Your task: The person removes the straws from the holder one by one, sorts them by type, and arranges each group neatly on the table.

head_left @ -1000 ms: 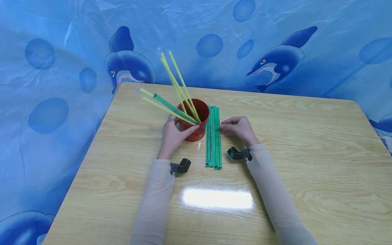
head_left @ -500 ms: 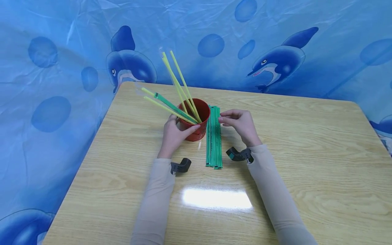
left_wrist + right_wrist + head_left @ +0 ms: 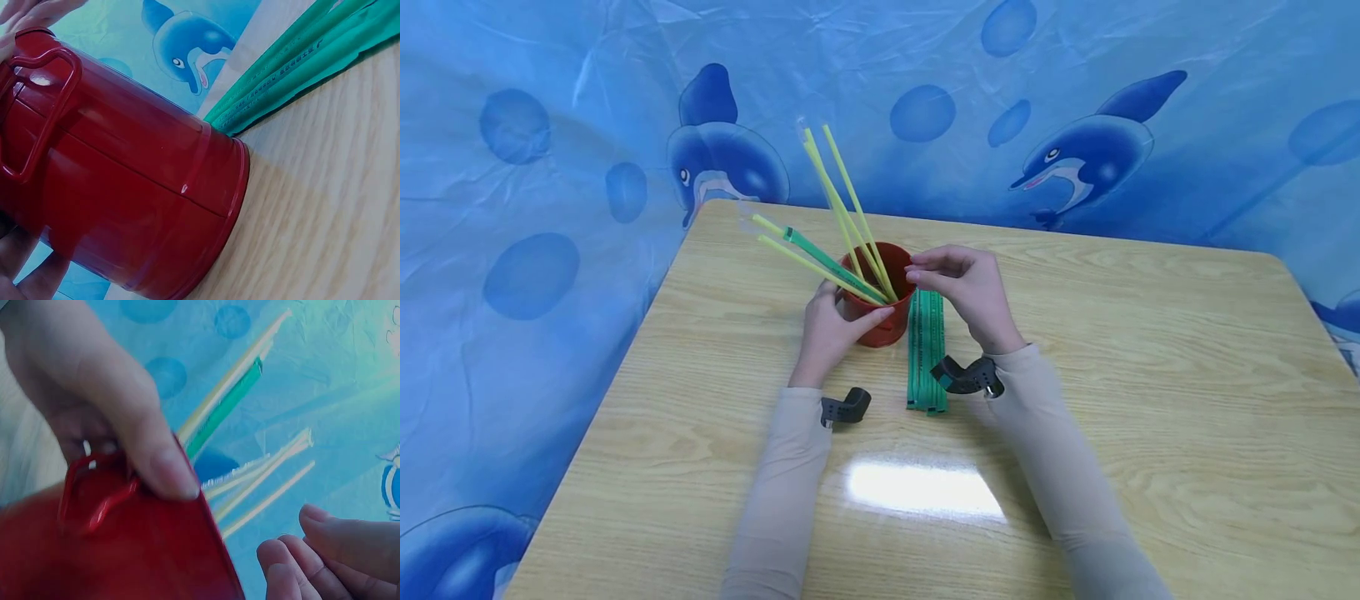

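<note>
My left hand [image 3: 829, 333] grips a red metal pail [image 3: 883, 333] with a wire handle [image 3: 70, 94]. In the right wrist view its thumb [image 3: 172, 472] presses just at the rim. Several long yellow sticks [image 3: 852, 192] and a green printed sleeve [image 3: 820, 256] lean out of the pail to the left and back. Close by the pail's right rim is my right hand [image 3: 966, 287], fingers loosely bent. Thumb and fingers stand apart with nothing between them in the right wrist view. Under that hand lie several flat green printed packets [image 3: 927, 358], their far ends hidden.
Everything rests on a light wood-grain table [image 3: 1150, 375]. A blue sheet with dolphins [image 3: 1090, 158] hangs behind it and along the left side. Each wrist carries a small black camera mount [image 3: 846, 407].
My right hand has moved from the right edge of the green packets leftward and away from me, to the pail's rim. The left hand and pail stay in place.
</note>
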The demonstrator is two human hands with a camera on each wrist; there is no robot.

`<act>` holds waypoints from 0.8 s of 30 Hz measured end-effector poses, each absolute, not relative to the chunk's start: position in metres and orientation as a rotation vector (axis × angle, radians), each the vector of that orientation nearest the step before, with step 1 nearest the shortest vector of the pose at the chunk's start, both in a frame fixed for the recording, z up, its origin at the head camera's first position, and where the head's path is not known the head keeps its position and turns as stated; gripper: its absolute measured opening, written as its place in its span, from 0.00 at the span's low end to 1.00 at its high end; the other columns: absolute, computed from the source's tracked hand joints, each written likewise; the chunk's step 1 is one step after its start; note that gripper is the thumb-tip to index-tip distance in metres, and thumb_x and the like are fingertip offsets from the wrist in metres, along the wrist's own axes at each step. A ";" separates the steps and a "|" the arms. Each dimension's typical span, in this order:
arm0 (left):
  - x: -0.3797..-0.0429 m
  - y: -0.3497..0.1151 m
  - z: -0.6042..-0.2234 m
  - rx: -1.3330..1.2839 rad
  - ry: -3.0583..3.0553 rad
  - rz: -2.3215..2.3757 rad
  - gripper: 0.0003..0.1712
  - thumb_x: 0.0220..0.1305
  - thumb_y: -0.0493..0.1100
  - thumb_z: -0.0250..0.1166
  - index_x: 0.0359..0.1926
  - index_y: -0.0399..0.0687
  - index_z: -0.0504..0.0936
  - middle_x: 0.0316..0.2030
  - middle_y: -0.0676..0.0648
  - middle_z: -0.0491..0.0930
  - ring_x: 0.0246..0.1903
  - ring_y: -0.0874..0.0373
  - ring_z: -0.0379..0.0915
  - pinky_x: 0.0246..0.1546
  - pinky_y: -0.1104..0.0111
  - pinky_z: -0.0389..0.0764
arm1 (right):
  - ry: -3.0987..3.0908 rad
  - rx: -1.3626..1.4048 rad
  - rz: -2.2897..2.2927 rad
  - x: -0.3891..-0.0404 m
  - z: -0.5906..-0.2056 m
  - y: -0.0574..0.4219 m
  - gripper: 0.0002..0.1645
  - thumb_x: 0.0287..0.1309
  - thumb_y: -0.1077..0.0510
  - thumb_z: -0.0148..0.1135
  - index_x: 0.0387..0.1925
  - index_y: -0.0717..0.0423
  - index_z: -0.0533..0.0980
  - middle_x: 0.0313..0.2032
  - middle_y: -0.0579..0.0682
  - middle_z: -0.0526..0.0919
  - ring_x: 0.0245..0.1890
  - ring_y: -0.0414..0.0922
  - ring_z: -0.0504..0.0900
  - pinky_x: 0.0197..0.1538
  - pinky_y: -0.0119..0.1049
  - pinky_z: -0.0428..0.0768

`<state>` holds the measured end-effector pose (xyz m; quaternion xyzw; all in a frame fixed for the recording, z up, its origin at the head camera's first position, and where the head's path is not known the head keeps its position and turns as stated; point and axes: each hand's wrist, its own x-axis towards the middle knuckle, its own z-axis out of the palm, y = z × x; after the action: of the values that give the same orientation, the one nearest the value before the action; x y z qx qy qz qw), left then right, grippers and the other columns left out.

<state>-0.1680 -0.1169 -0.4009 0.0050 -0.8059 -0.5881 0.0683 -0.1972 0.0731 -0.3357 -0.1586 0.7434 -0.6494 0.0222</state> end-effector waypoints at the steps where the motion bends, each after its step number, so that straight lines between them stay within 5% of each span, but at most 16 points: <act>1: -0.168 -0.117 -0.401 0.016 -2.429 -1.770 0.46 0.49 0.55 0.73 0.65 0.44 0.65 0.61 0.45 0.69 0.62 0.53 0.63 0.62 0.60 0.66 | 2.301 -0.499 -2.012 -0.197 -0.334 0.070 0.18 0.54 0.62 0.67 0.44 0.71 0.79 0.39 0.53 0.84 0.38 0.47 0.82 0.44 0.37 0.81; 24: -0.165 -0.117 -0.402 -0.012 -2.434 -1.751 0.42 0.50 0.55 0.72 0.64 0.49 0.66 0.60 0.48 0.69 0.62 0.54 0.63 0.61 0.60 0.66 | 2.333 -0.597 -1.860 -0.210 -0.329 0.016 0.12 0.54 0.63 0.67 0.40 0.65 0.82 0.36 0.56 0.85 0.34 0.46 0.83 0.43 0.44 0.81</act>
<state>-0.1651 -0.1171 -0.4019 -0.0040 -0.8097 -0.5825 0.0713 -0.2104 0.0161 -0.3286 -0.1959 0.7657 -0.6106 0.0491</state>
